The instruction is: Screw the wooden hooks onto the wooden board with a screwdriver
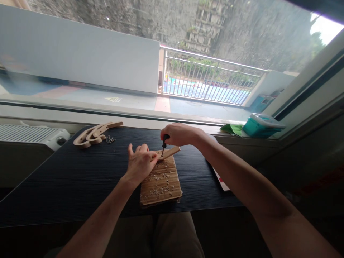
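Observation:
My right hand point(179, 134) is closed round the dark handle of a screwdriver point(163, 144), its shaft pointing down. The screwdriver's tip meets a light wooden piece point(171, 152) lying across the far part of a cardboard pad point(160, 182). My left hand point(141, 160) presses and grips the left part of that wooden piece, thumb and forefinger at its edge, other fingers raised. Any screw under the tip is too small to make out clearly. The pad's top is pitted with many holes.
Curved wooden pieces point(90, 136) lie at the table's far left, beside several screws point(110, 139). A white and red flat item point(221, 182) lies under my right arm. On the sill are a green cloth point(231, 129) and a teal box point(262, 126). A radiator point(32, 134) stands left.

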Available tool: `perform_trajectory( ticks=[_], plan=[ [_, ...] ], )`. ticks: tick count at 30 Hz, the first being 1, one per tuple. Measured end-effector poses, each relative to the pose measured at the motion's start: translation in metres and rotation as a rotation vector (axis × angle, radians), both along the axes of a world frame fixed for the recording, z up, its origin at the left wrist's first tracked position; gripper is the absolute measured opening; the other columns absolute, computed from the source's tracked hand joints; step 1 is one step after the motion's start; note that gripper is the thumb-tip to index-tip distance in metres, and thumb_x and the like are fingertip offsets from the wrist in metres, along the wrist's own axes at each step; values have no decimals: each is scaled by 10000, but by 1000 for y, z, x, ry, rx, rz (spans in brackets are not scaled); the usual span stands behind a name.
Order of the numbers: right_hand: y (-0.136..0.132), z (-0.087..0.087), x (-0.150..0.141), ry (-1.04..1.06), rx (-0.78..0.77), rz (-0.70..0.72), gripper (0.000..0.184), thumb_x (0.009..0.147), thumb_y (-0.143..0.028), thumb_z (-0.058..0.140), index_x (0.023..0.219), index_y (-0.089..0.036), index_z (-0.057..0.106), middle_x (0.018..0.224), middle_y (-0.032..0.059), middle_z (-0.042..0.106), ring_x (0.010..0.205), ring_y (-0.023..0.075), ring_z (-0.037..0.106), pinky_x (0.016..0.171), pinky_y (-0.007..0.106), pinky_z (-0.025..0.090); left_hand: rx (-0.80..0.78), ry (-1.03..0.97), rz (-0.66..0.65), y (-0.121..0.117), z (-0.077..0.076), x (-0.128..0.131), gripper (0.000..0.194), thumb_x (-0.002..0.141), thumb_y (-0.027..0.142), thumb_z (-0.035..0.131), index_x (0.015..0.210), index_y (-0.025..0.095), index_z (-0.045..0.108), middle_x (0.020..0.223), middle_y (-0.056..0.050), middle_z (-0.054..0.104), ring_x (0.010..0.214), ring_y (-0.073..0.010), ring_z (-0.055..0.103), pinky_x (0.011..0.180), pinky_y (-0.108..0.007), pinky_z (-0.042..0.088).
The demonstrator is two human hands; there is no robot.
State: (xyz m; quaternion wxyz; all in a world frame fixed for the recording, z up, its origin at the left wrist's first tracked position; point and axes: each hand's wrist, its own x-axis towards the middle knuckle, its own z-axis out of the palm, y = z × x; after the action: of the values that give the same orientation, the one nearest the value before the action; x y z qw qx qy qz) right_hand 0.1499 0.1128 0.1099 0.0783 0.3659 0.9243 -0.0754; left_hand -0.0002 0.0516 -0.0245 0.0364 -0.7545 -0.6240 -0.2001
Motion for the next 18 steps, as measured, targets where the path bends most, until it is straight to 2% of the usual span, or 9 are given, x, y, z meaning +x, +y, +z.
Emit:
perform_trajectory(
  ticks=[5,11,15,18],
  plan=[
    [4,-4,0,6,-12,-31,258,751,-195,527,942,-164,697,902,58,676,765,140,530,622,249,358,0,12,2,0,0,0,230,850,365,522,808,278,732,853,-41,550,859,-206,544,1041,-618,193],
    [1,-2,-8,-37,-18,-56,252,790,-235,503,899,-119,698,826,88,676,682,135,523,580,269,348,-12,15,7,-1,2,0,219,848,357,528,812,283,731,849,-39,556,867,-206,546,1043,-619,195],
    [-3,2,-9,-93,7,-56,317,773,-272,546,1035,-148,675,954,87,676,766,159,543,594,275,348,-25,6,17,-2,3,1,221,848,361,529,799,289,732,838,-34,556,857,-202,549,1045,-621,193],
    [-4,4,-8,-82,-1,-12,333,747,-191,545,1055,-193,671,982,52,674,802,152,542,617,263,353,-20,-7,20,-2,4,2,228,851,372,528,805,287,735,830,-33,552,859,-200,550,1050,-617,190]
  ],
)
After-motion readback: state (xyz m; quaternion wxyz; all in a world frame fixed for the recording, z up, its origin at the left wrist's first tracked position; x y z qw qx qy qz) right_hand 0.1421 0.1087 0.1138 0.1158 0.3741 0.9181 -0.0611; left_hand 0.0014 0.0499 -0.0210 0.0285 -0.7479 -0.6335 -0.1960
